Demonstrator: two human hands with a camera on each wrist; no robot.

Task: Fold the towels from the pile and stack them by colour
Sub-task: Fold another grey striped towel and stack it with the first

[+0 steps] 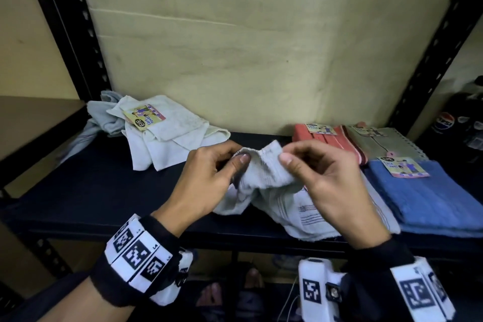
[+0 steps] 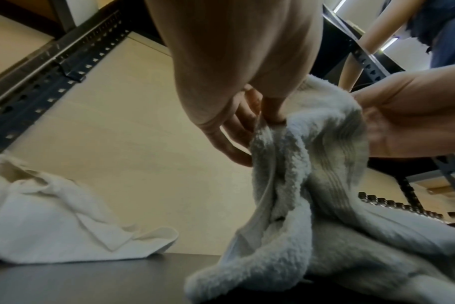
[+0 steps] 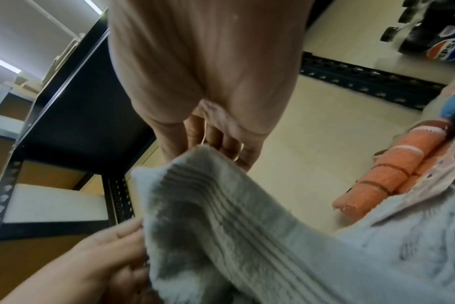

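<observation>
A pale grey-blue towel (image 1: 271,185) with thin stripes hangs crumpled between both hands above the dark shelf (image 1: 104,191). My left hand (image 1: 222,167) pinches its upper edge at the left, thumb on top. My right hand (image 1: 308,165) pinches the same edge a little to the right. The left wrist view shows the towel (image 2: 299,185) bunched under my left fingers (image 2: 237,123). The right wrist view shows its ribbed border (image 3: 221,205) below my right fingers (image 3: 221,139). The lower part of the towel lies on the shelf.
A loose pile of white and pale blue towels (image 1: 156,133) lies at the back left. Folded towels sit at the right: orange (image 1: 326,138), grey-green (image 1: 386,144) and blue (image 1: 428,196), with paper labels. Black rack posts (image 1: 73,34) stand at both sides. Soda bottles (image 1: 454,123) are far right.
</observation>
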